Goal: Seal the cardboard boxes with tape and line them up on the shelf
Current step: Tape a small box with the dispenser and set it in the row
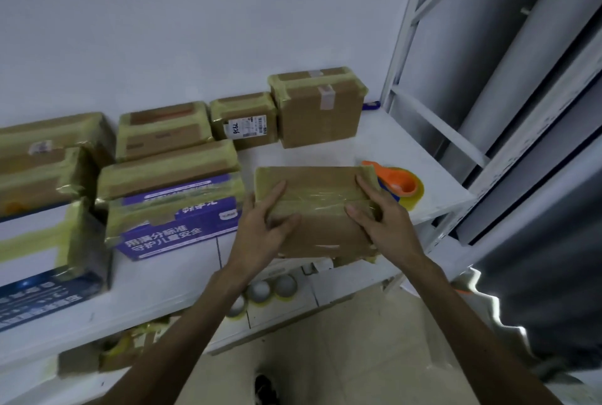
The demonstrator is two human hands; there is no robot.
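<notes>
A brown cardboard box (pixel 322 189), wrapped with yellowish tape, lies at the front edge of the white shelf (pixel 384 134). My left hand (pixel 265 228) rests on its left side with straight fingers laid on top. My right hand (pixel 381 219) presses the box's right side, fingers spread over the tape. An orange tape dispenser with a yellow tape roll (pixel 400 184) lies just right of the box. Several taped boxes (pixel 312 108) stand in a row along the wall behind.
A purple printed box (pixel 176 222) and a blue box (pixel 45 287) sit on the shelf to the left. Tape rolls (pixel 270 289) lie on a lower shelf. White shelf uprights (pixel 420 56) rise at the right. Tiled floor is below.
</notes>
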